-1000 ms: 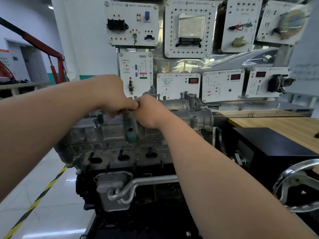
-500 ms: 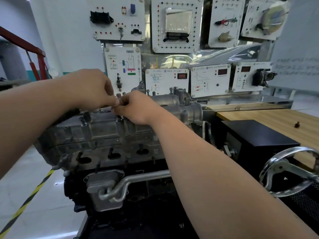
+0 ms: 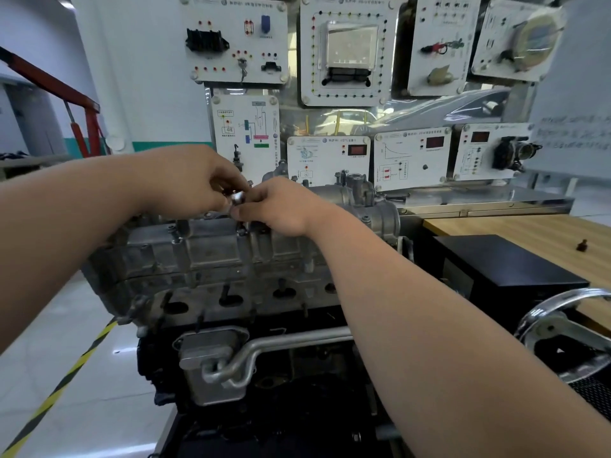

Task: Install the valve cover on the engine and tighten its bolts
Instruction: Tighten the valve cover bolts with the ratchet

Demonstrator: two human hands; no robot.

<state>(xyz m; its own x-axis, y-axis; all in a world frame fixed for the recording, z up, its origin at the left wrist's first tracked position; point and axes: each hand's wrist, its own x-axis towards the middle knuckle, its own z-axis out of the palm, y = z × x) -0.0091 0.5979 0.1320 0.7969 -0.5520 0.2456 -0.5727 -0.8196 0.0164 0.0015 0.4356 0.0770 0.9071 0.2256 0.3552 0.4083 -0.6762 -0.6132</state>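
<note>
White training panels (image 3: 244, 38) with sockets, red displays and wiring diagrams fill the wall behind the grey cast-aluminium valve cover (image 3: 205, 249). The cover sits along the top of the dark engine (image 3: 297, 385), with its ribbed side facing the camera.

Just above the cover's upper edge, near its middle, the two hands meet. The left hand (image 3: 195, 183) has its fingers curled, and their tips pinch a small shiny silver metal piece (image 3: 236, 196). The right hand (image 3: 281, 206) pinches the same piece from the other side with thumb and fingertips, and its knuckles hang close over the cover. The piece is too blurred and too covered by fingers to say what it is. Both bare forearms reach in from the near edge of the view.

Below the valve cover, a silver ribbed metal housing with a bent pipe (image 3: 211, 361) is fixed to the front of the engine. To the right of the cover stands a black rectangular box (image 3: 502, 262), and beyond it lies a light wooden benchtop (image 3: 529, 229) with a small dark bolt (image 3: 582, 244) on it. Lower right of the cover is a chrome handwheel (image 3: 562, 325). To the cover's left and further back stands a red steel hoist frame (image 3: 82, 120). Below and to its left, a yellow-and-black striped tape line (image 3: 59, 385) crosses the glossy floor.
</note>
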